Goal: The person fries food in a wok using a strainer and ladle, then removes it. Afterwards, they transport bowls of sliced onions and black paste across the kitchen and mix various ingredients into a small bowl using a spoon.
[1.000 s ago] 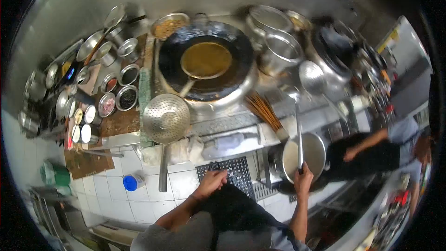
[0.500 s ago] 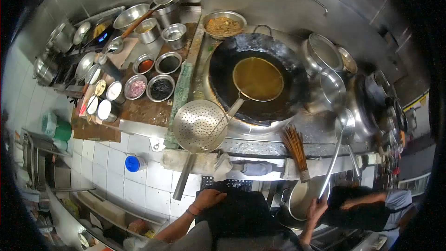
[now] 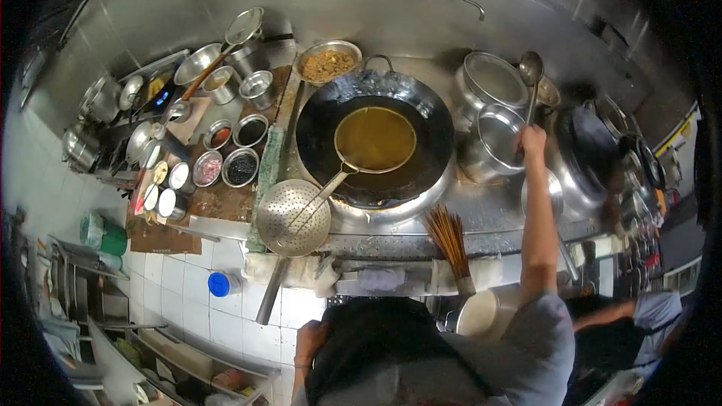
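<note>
My right hand is closed around the handle of a ladle, its bowl raised at the upper right. The arm reaches past a steel pot, with the hand at the pot's right rim. My left hand is low beside the black apron; its fingers are mostly hidden against the cloth. Ahead of me a large black wok holds brownish liquid, with a round mesh strainer lying in it. A perforated skimmer rests at the wok's near left, its handle over the counter edge.
A bamboo brush leans on the front ledge. Bowls of seasonings stand on the left board. A bowl of food is behind the wok. A person's arm is at the lower right. A blue-lidded tub stands below the counter.
My right hand has moved up and forward from the counter's front edge to the pots, raising the ladle. The view has shifted, and my left hand is lower beside the apron.
</note>
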Demonstrator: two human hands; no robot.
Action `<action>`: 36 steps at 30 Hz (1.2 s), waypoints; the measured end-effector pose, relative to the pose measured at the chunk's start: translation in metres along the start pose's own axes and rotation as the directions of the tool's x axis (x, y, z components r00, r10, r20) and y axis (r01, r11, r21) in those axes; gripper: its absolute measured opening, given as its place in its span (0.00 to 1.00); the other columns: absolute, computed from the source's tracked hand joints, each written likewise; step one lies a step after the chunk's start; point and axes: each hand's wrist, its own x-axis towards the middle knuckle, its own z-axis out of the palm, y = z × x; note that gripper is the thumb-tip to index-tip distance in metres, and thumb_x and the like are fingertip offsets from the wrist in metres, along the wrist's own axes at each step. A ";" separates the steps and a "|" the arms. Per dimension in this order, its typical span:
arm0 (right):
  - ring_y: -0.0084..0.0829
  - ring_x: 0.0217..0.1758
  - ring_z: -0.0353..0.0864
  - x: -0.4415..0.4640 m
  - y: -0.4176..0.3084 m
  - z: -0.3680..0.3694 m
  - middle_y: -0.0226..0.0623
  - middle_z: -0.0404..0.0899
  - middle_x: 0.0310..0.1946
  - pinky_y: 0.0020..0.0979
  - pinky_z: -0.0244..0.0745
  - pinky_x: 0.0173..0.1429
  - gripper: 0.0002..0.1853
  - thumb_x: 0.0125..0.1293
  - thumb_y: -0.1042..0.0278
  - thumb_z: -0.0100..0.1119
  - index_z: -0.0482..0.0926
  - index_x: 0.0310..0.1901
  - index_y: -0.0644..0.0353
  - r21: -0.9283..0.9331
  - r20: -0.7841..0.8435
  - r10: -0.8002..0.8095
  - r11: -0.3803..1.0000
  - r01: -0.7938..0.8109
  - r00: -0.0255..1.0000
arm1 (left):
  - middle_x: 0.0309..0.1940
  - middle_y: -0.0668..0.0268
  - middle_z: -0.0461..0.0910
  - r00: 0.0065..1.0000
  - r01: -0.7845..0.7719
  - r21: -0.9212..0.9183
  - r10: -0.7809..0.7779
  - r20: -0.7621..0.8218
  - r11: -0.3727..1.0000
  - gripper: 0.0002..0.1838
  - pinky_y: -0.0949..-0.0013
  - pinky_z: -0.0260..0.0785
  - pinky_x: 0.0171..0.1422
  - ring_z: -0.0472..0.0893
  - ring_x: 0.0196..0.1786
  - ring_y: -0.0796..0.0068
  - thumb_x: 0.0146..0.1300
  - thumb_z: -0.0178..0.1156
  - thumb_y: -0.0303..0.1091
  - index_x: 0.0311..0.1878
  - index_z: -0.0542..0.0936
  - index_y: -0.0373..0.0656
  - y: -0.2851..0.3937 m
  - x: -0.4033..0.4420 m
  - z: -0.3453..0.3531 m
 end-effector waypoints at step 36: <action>0.57 0.55 0.82 0.058 -0.012 0.046 0.63 0.81 0.48 0.48 0.76 0.60 0.21 0.56 0.64 0.59 0.82 0.48 0.70 -0.621 -0.061 -0.250 0.767 0.159 0.966 | 0.22 0.54 0.79 0.942 -0.300 0.241 0.327 -0.081 0.923 0.13 0.48 0.72 0.34 0.81 0.29 0.49 0.56 0.57 0.41 0.21 0.77 0.44 -0.108 0.002 0.048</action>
